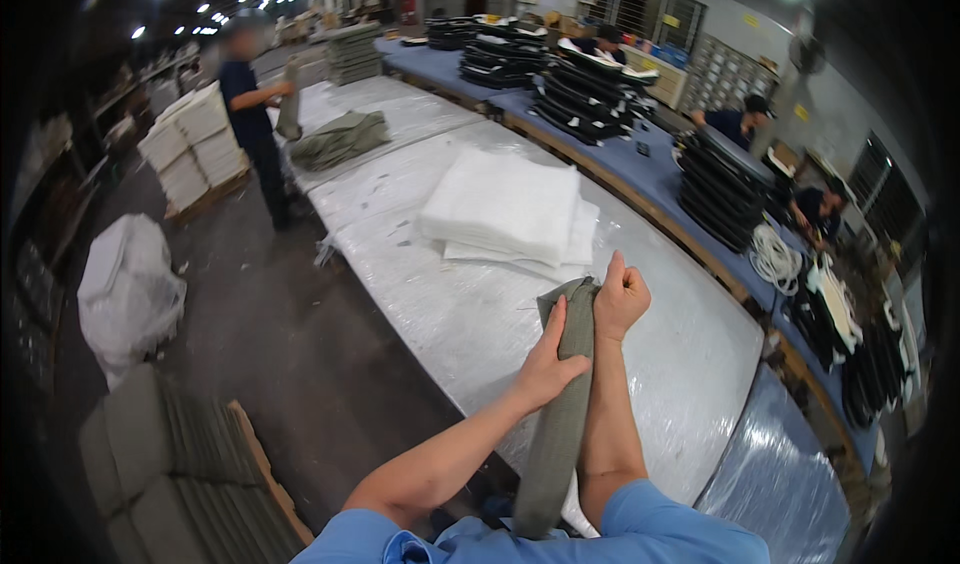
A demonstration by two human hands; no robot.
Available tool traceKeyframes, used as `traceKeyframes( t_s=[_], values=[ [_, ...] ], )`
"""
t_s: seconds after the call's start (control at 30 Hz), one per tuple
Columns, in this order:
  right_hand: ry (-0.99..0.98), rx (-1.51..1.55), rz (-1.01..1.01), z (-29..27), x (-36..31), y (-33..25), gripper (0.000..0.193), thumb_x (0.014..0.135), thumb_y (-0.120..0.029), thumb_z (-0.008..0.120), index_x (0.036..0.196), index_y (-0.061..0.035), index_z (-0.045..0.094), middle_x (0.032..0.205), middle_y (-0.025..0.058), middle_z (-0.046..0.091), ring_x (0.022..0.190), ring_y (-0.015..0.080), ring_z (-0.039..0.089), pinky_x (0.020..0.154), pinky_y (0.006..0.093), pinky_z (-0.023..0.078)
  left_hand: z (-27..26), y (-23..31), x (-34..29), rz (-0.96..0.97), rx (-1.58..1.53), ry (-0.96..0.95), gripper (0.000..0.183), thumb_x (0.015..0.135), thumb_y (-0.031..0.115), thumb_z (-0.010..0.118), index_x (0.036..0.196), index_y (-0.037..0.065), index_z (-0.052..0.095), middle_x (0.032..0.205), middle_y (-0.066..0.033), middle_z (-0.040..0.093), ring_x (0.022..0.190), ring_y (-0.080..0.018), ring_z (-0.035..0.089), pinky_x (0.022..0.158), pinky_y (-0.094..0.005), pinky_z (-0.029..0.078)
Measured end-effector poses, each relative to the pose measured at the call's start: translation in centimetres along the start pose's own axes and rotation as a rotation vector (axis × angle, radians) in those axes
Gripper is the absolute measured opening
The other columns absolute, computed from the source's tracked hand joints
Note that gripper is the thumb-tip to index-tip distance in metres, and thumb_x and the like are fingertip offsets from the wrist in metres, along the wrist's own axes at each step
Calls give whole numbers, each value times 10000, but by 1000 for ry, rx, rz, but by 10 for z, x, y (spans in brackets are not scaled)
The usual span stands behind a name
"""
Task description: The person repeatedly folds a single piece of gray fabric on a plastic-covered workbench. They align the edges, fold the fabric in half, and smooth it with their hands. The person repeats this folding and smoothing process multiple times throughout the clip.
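Note:
A long grey-green fabric cover [560,429] stands in front of my body, reaching from my shirt up over the near edge of the table. My left hand [548,364] grips its left side, thumb across the front and fingers pointing up. At the cover's top right corner, my right hand [621,301] is closed in a fist against the fabric edge; the exact pinch is hidden. A bit of white material shows beside the cover's lower end. Just beyond my hands lies a stack of white wadding sheets [500,204].
The plastic-covered table [400,309] stretches away to the far left, with a crumpled grey-green cloth [340,141] on it and a person [255,114] beside it. Along the right, a blue bench bears black stacked pieces [725,186]. Folded grey-green covers [180,464] sit lower left.

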State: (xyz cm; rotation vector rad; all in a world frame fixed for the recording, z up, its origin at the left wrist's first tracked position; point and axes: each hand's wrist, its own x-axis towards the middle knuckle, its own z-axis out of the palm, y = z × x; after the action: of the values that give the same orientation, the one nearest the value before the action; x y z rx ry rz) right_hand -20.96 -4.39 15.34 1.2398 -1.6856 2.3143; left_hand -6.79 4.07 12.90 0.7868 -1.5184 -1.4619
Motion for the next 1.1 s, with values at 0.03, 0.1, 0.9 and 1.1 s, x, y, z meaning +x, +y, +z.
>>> traceKeyframes(
  t_s=[0.03,0.1,0.9,1.1],
  values=[
    [78,-14,20,-15,-2,4,563,983,-225,724,573,-47,380,540,-42,342,565,69,293,487,315,261,4,3,-1,-9,32,-75,1051,854,124,677,1662,9,15,1613,-230,371,1415,-239,450,1130,-312,381],
    [179,-2,64,-35,-4,3,572,987,-234,723,573,-49,374,542,-41,347,567,65,297,488,313,262,7,12,1,-32,74,-140,1057,848,168,704,1652,-17,43,1574,-257,421,1396,-275,491,1120,-329,406],
    [178,568,616,-252,12,18,429,1070,-404,594,801,-70,622,722,-30,582,658,87,527,643,275,482,122,81,35,89,880,-826,801,841,122,691,1559,34,349,1299,-255,634,1167,-388,648,948,-440,542],
    [-25,98,328,-330,5,30,392,1035,-392,649,1081,-3,632,1026,53,647,898,135,579,806,306,484,169,60,14,179,1017,-838,832,859,147,693,1583,55,295,1392,-242,543,1173,-398,633,936,-474,551]
  ],
)
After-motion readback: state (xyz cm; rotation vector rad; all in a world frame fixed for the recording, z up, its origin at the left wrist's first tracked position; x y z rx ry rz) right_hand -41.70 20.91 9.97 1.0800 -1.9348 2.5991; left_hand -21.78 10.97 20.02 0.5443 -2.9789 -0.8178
